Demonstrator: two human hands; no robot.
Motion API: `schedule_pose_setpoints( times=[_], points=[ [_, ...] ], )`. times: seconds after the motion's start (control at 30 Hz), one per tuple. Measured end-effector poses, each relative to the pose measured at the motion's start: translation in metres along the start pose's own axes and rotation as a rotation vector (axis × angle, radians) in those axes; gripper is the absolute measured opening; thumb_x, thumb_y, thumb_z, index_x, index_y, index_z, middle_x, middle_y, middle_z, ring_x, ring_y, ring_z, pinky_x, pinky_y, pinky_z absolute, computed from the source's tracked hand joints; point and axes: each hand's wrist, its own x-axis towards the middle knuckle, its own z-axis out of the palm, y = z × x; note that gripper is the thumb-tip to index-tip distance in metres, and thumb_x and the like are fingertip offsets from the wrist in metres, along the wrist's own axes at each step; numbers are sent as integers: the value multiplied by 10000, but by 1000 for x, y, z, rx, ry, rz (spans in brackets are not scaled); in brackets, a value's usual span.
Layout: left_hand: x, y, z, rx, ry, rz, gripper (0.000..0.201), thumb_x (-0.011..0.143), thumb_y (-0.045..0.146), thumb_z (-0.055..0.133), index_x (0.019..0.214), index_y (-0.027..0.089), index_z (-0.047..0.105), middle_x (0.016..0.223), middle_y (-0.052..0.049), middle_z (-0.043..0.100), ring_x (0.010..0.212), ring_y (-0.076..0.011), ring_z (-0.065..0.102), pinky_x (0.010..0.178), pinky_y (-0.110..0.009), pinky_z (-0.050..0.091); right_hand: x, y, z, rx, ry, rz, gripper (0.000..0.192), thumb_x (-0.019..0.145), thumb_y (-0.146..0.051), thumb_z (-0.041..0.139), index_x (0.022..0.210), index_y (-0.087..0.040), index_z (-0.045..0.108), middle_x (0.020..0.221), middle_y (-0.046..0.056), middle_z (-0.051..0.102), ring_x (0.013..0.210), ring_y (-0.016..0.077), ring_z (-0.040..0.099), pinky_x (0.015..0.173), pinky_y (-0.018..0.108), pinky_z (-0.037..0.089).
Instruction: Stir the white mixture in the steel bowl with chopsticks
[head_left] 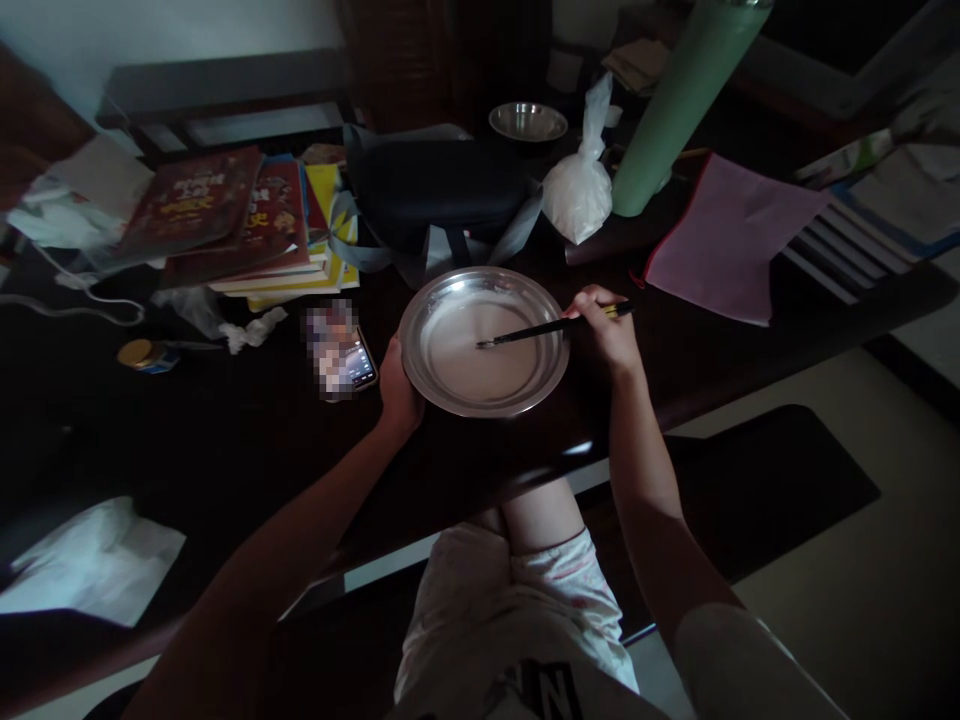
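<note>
A shiny metal bowl [420,375] with a wide rim sits on the dark table in front of me. Inside it is a smooth, whitish mixture [469,375]. My left hand [400,388] grips the bowl's left side, its fingers partly hidden by the rim. Over the right rim, my right hand [606,328] is closed round a pair of black chopsticks [544,328] with gold-marked ends. They slant down to the left, their tips at the mixture near the bowl's middle.
Left of the bowl lies a lit phone [341,350]; books [255,220] are stacked behind it. Beyond the bowl are a black bag [442,190], a knotted bag of white powder [579,195], a green bottle [675,110] and another metal bowl [527,122]. A pink pouch [735,235] lies right.
</note>
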Motion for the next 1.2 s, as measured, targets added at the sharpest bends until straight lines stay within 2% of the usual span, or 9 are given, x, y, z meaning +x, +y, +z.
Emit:
schedule_pose_setpoints(
  times=[0.07,0.23,0.37,0.53,0.7,0.87,1.03,1.2],
  points=[
    [-2,2,3,-5,37,-21,477,1114,741,843,1172,274,919,1394,-99,978,1522,-382,857,1409,-540,668,0,1,-1,8,37,5,806,863,-1051,952,660,-307,716,689,-17,721,713,208,752,817,418,685],
    [-5,5,6,34,31,-22,494,1130,759,794,1184,284,920,1437,-105,963,1558,-361,841,1429,-510,639,-1,0,1,-11,-45,25,780,823,-1053,979,695,-312,769,706,-11,736,749,221,773,826,424,689],
    [-4,5,7,18,46,-30,450,1136,713,800,1187,285,928,1379,-85,973,1490,-350,861,1373,-490,673,0,-2,2,-10,73,6,848,814,-1107,929,642,-310,694,678,-19,705,705,214,737,827,441,672],
    [-3,1,6,-2,48,-38,472,1111,757,833,1165,298,929,1353,-63,983,1462,-346,866,1366,-472,677,0,-3,2,-28,-57,32,807,804,-1089,957,685,-316,755,694,-11,724,739,225,747,826,434,674],
    [-2,-3,4,16,1,-5,543,1092,830,807,1182,304,909,1429,-88,965,1566,-357,825,1424,-512,638,0,2,-1,-19,41,0,808,870,-1055,934,671,-309,695,699,-13,698,742,218,751,821,419,666],
    [-4,-2,6,36,38,1,568,1081,831,805,1161,275,890,1398,-97,962,1487,-346,838,1417,-498,630,0,2,0,-31,-66,13,768,867,-1041,951,724,-310,763,747,-4,751,790,225,772,852,430,682],
    [-5,2,8,22,34,6,526,1056,820,859,1105,297,883,1343,-71,966,1435,-348,846,1358,-470,663,0,-4,2,-4,24,8,820,832,-1075,949,667,-311,706,702,-12,718,755,220,764,820,421,669],
    [-6,4,9,32,30,5,535,1110,820,823,1135,293,914,1331,-72,971,1409,-330,864,1318,-433,671,-1,-9,5,-40,-60,40,826,772,-1116,951,677,-321,750,714,-9,759,773,236,786,841,446,682]
  ],
)
